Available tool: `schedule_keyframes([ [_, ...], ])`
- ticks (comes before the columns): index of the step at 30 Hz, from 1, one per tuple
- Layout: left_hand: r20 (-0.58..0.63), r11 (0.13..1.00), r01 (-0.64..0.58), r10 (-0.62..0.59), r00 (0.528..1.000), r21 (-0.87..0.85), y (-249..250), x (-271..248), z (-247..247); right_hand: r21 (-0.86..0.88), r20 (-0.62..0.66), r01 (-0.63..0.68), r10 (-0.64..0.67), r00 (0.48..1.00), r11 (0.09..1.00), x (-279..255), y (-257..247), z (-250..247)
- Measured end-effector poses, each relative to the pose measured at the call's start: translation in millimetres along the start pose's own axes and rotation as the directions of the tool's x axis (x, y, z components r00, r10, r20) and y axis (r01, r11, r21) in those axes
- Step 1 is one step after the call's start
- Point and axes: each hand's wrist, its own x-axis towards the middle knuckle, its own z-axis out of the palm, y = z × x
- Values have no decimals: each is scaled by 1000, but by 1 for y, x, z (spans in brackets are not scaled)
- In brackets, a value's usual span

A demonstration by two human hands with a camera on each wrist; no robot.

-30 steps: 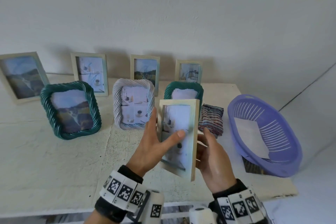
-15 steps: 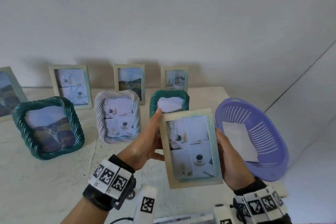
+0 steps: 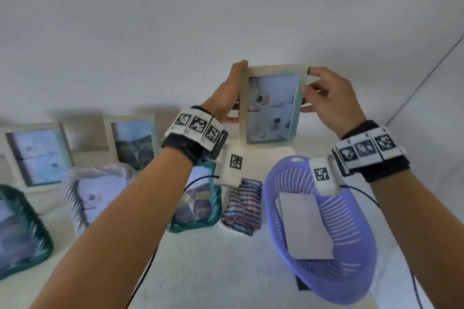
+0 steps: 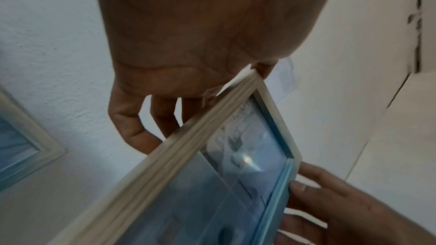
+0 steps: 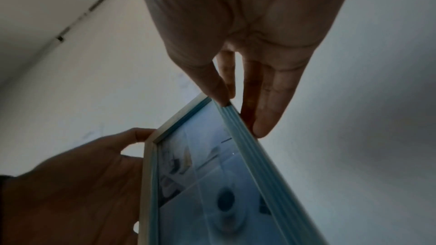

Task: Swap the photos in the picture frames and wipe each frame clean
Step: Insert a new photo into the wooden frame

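Observation:
A pale wooden picture frame with a blue-toned photo of a cup and desk stands upright, its lower edge right at the table's far edge by the wall. My left hand grips its left edge, thumb in front and fingers behind, as the left wrist view shows on the frame. My right hand pinches the right edge near the top, seen close on the frame in the right wrist view. A folded striped cloth lies on the table below the frame.
Two pale frames lean on the wall at left. In front stand a white rope frame and two green rope frames. A purple basket holding white sheets sits at right by the table edge.
Both hands have carried the pale frame up and away from me, from in front of the chest to the back of the table near the wall. The view has tilted down.

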Motion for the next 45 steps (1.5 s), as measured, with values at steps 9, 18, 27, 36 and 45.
schedule_keyframes([
  [9,-162,989,97,-78,984,115,-32,114,43,-199,242,-34,82,967,979,78,91,-3],
  [18,-284,945,327,-322,903,-30,-91,151,60,-275,477,-147,268,837,950,82,150,18],
  [27,-291,915,339,-270,918,219,-99,151,51,-231,540,-232,323,777,945,83,158,23],
  [36,-286,823,161,2,958,545,-49,139,47,-437,484,-89,317,815,895,82,152,19],
  [45,-206,711,135,14,978,690,32,103,-53,-419,397,295,-119,910,859,89,77,72],
])
